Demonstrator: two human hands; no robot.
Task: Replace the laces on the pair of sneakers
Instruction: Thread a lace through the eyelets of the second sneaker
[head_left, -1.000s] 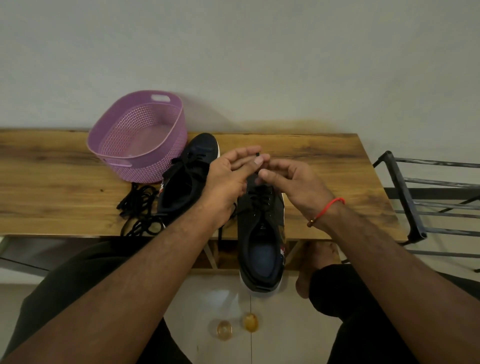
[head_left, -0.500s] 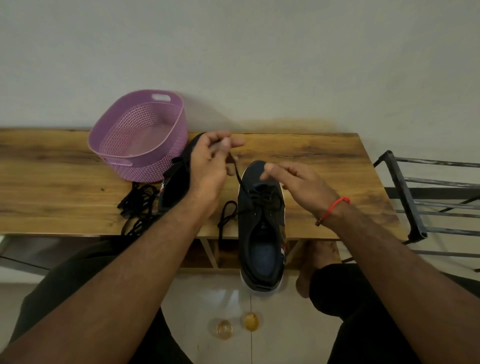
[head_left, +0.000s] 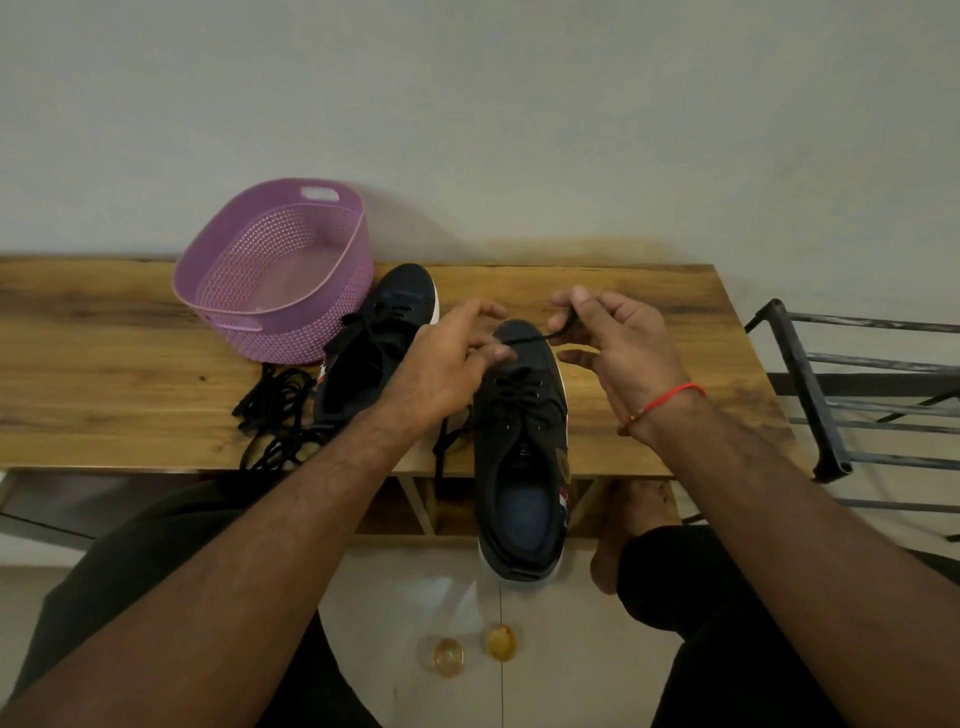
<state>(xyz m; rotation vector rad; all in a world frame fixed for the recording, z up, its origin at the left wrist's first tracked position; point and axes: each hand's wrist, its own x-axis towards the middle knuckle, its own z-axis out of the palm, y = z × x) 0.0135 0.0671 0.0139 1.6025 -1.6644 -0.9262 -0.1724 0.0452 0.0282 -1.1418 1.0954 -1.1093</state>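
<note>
The left hand covers part of the near shoe, so the lace holes under it cannot be seen. The left arm hides the heel of the far shoe. The tabletop is cut off at the left edge. The metal rack runs off the right edge. The two small round things on the floor are too blurry to tell.

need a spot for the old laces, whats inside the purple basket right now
The purple basket shows only its bare pale floor and perforated walls; nothing is visible in it. Its near wall hides the front strip of the floor. The loose black laces lie on the table beside it.
</note>
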